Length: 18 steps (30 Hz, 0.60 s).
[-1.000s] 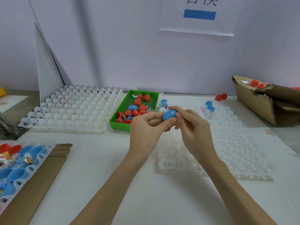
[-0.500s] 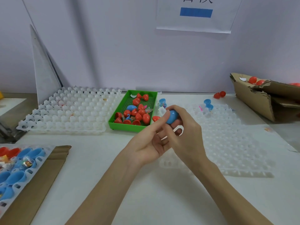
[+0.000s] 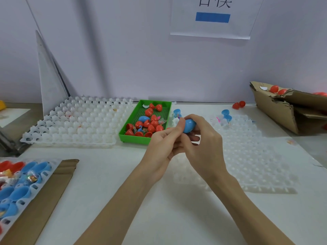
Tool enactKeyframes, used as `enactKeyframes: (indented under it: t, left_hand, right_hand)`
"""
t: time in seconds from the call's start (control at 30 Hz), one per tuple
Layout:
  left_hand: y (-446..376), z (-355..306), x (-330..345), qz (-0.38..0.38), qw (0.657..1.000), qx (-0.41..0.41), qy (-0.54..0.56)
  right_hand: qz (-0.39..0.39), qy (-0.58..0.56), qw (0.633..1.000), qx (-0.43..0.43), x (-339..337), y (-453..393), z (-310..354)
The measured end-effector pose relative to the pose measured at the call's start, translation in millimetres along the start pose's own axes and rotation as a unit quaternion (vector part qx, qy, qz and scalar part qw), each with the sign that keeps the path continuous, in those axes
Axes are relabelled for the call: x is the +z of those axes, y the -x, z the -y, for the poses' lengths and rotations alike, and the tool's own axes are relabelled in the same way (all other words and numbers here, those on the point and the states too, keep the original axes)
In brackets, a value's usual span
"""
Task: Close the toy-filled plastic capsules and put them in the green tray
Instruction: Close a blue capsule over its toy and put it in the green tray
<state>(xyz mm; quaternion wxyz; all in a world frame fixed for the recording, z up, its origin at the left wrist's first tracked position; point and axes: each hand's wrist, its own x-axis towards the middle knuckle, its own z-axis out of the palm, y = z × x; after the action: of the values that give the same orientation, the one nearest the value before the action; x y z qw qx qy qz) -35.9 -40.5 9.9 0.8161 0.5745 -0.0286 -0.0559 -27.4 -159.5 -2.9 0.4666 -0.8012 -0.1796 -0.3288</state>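
Pinching a blue capsule (image 3: 189, 125) between curled fingers and thumb, the right hand (image 3: 203, 147) holds it above the near edge of a white dimpled tray (image 3: 251, 156). The left hand (image 3: 162, 147) presses in from the other side, its fingertips curled against the capsule's left end (whether the two halves are fully snapped together is hidden by the fingers). Both hands meet just right of the green tray (image 3: 138, 138), and the left fingers cover its near right corner. That tray holds a heap of red capsules (image 3: 152, 124) plus one blue capsule in the tray (image 3: 144, 119). Behind the hands, open blue halves (image 3: 177, 113) sit by the green tray, and another blue pair (image 3: 226, 115) rests at the far edge of the white tray. A second white tray (image 3: 77, 124) lies to the left. At the near left, a tray of blue shells (image 3: 23, 184) sits on cardboard (image 3: 53, 191). A torn cardboard box (image 3: 283, 110) with red capsules stands far right.
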Motion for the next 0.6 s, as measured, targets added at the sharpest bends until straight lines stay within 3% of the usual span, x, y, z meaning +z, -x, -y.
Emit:
enactKeyframes:
  t: [0.27,0.6]
  left_hand:
    - [-0.7,0.0,1.0,0.017,1.0,0.024,0.001]
    - [0.8,0.4,-0.3,0.009,1.0,0.023,-0.004]
  right_hand:
    - [-0.041,-0.018,0.999,-0.001,0.0,1.9,3.7]
    - [-0.008,0.034,0.999,-0.036,-1.1,0.8,1.1]
